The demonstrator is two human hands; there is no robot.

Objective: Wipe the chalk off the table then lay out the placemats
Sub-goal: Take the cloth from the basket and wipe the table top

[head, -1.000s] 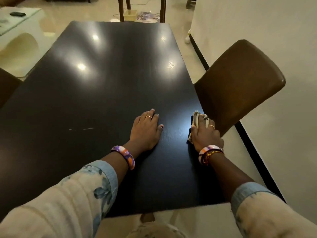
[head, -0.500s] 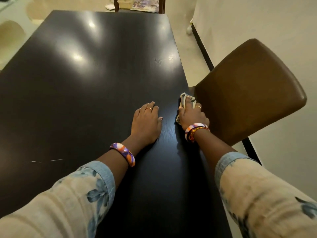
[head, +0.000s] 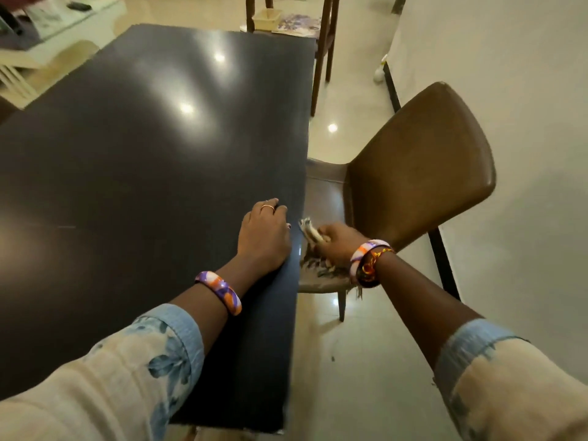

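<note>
The dark table (head: 143,154) fills the left and middle of the head view. A faint short chalk line (head: 66,226) remains on its left part. My left hand (head: 265,235) rests palm down near the table's right edge and holds nothing. My right hand (head: 339,245) is just off that edge, above the brown chair's seat, closed around a bunched striped cloth (head: 309,231). Under that hand a patterned piece of fabric (head: 318,270) lies on the seat. A floral mat (head: 297,22) lies on the far chair.
The brown padded chair (head: 423,167) stands tight against the table's right side, with a white wall just behind it. A wooden chair (head: 324,43) at the far end also holds a small yellow box (head: 265,16). A white side table (head: 47,33) sits far left.
My right hand has slid the cloth from the table's right edge off the top and over the chair seat. My left hand stayed on the table. The camera swung right.
</note>
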